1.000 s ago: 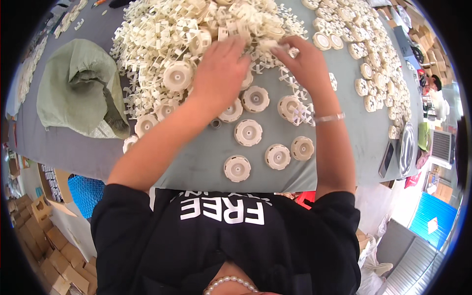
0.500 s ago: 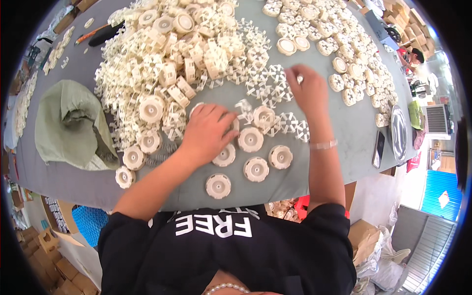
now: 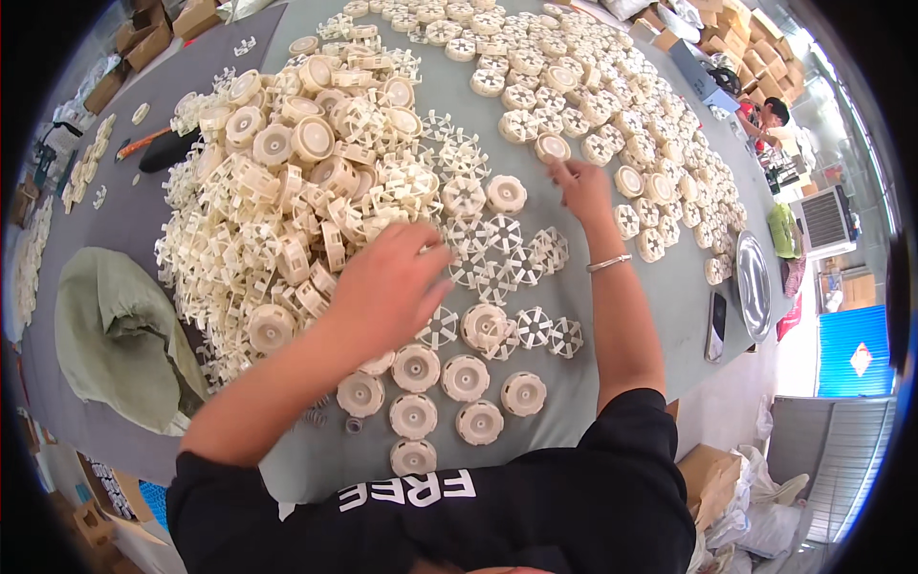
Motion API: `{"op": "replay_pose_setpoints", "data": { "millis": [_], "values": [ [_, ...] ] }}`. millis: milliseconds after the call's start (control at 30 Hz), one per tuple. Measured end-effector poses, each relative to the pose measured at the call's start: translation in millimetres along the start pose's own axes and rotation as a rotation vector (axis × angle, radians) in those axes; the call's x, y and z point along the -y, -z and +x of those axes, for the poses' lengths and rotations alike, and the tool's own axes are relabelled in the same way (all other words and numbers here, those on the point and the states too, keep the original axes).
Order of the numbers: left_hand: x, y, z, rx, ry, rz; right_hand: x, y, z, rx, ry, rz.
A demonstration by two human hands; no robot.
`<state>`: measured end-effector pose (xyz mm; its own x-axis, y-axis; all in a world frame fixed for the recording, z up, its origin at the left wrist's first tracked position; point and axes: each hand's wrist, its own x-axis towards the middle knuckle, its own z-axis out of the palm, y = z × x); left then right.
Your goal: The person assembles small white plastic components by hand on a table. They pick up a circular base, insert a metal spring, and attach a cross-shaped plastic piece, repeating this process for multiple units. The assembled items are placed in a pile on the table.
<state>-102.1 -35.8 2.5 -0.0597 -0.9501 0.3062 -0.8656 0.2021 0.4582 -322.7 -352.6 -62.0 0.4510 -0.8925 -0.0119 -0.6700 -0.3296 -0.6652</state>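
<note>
My right hand (image 3: 581, 191) reaches to the far side of the table, fingertips pinched at the near edge of a round cream plastic part (image 3: 552, 147). My left hand (image 3: 390, 287) hovers, motion-blurred, by the right edge of a large heap of cream plastic parts (image 3: 258, 206); its fingers are smeared, so a grip cannot be made out. Between the hands lie white spoked inserts (image 3: 492, 258) in a loose cluster. Nearer me, several round cream wheel-like housings (image 3: 466, 378) rest cup side up. One housing (image 3: 485, 327) has a spoked insert overlapping it.
Rows of round parts (image 3: 660, 143) cover the far right. A green sack (image 3: 120, 330) lies at left, near a dark-handled tool (image 3: 170, 150). A phone (image 3: 716, 325) and shiny oval tray (image 3: 754, 287) sit at the right edge. Small springs (image 3: 316, 415) lie front left. Another person (image 3: 765, 120) is beyond.
The view has shifted, so the table items appear lower. My right hand has moved to the round part at the far rows. My left hand has lifted from the housings toward the heap.
</note>
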Motion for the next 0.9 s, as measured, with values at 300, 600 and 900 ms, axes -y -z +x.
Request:
{"op": "replay_pose_setpoints", "data": {
  "millis": [300,600,900],
  "values": [
    [64,-101,158,0.057,0.138,0.348,-2,-8,-12,0.077,0.421,-0.065],
    [60,-104,175,0.314,0.335,0.469,22,-22,63,-0.21,0.33,-0.279],
    [38,-83,133,0.368,-0.024,0.275,13,-11,-5,0.025,0.204,0.0]
  ]
}}
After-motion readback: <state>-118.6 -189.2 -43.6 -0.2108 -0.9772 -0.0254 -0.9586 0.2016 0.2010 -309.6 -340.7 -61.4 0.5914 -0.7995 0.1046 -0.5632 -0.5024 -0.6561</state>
